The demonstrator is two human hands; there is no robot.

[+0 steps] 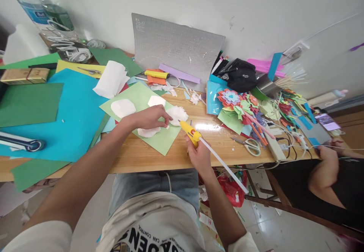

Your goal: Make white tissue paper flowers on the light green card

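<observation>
My right hand is wrapped round a yellow hot glue gun, from whose back a long white glue stick sticks out. The nozzle points at a white fringed paper piece on a light green sheet. Over that sheet is my left hand, fingers bent and drawn together at the fringed piece's left edge; what they pinch is too small to make out. Other white paper cutouts lie around it: one at the left, one behind and one partly hidden in front.
Blue paper covers the left side. A grey cutting mat leans on the wall. Paper flowers, scissors and a power strip with cables lie rightward. Another person's arm is at far right, near a phone.
</observation>
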